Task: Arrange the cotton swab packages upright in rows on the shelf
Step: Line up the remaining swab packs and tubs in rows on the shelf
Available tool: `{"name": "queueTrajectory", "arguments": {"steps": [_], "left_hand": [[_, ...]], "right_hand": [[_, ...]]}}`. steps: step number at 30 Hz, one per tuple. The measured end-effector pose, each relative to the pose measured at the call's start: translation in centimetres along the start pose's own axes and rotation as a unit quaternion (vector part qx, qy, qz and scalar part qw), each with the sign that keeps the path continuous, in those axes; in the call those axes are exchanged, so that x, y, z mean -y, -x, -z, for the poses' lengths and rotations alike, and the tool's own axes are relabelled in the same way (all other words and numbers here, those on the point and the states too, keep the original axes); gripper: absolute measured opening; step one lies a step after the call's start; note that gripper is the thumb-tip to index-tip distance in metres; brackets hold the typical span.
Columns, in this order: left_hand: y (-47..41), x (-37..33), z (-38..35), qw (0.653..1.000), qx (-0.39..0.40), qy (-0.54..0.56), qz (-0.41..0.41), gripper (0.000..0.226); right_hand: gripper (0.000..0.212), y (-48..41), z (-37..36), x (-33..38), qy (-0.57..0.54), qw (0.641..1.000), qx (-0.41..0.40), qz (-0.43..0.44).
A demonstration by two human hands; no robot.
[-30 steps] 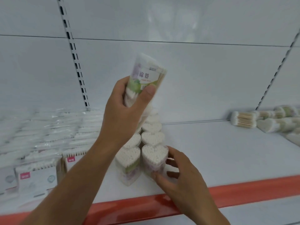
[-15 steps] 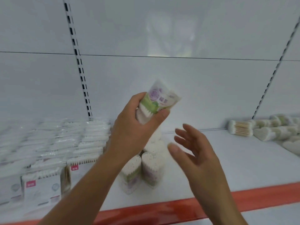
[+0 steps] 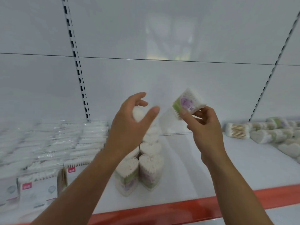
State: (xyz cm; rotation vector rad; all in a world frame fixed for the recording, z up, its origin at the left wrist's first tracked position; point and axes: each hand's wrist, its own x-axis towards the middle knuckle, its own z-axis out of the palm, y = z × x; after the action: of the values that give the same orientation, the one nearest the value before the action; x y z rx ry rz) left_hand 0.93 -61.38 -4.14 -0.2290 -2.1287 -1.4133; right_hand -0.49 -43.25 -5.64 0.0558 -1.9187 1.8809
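Watching from my console: right hand (image 3: 205,127) pinches tilted cotton swab package (image 3: 188,103) above shelf (image 3: 259,168); left hand (image 3: 129,125) released, fingers loose, hovering over upright package rows (image 3: 151,168).

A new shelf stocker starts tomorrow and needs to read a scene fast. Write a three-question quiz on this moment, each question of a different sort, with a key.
1. The right hand has in its grip: A) nothing, B) one swab pack, C) a flat bag.
2. True or false: the left hand is open and holds nothing.
3. Fill in: the upright heart-shaped packs in the middle of the shelf stand in ___ rows running front to back.

Key: 1 B; 2 true; 3 two.
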Motion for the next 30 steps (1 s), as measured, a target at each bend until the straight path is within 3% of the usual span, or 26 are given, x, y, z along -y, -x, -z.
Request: {"name": "queueTrajectory", "arguments": {"steps": [4, 8, 13, 18, 23, 27, 30], "left_hand": [[-0.5, 0.0, 1.5, 0.980, -0.053, 0.161, 0.105, 0.023], [-0.5, 0.6, 2.2, 0.971, -0.053, 0.187, 0.142, 0.025], [-0.4, 1.3, 2.5, 0.964, -0.047, 0.199, 0.170, 0.025], [-0.8, 1.3, 1.7, 0.951, -0.019, 0.241, 0.193, 0.015], [-1.1, 0.5, 0.1, 0.948, 0.023, 0.252, 0.191, 0.022], [-1.4, 0.2, -1.3, 0.950, 0.023, 0.239, 0.201, 0.016], [-1.4, -0.2, -2.6, 0.954, 0.034, 0.219, 0.199, 0.020]], "right_hand": [[0.052, -3.0, -0.6, -6.1, 0.186, 0.981, 0.039, -0.048], [0.062, -4.1, -2.4, -9.3, 0.274, 0.954, 0.108, -0.061], [0.057, -5.3, -4.0, -10.6, 0.319, 0.939, 0.114, -0.060], [0.057, -5.8, -4.3, -10.9, 0.305, 0.943, 0.118, -0.056], [0.083, -5.0, -2.9, -9.4, 0.217, 0.965, 0.122, -0.082], [0.047, -1.5, -2.0, -5.0, 0.111, 0.993, 0.036, 0.030], [0.043, 1.4, -1.9, -2.2, 0.075, 0.988, 0.107, 0.085]]}}
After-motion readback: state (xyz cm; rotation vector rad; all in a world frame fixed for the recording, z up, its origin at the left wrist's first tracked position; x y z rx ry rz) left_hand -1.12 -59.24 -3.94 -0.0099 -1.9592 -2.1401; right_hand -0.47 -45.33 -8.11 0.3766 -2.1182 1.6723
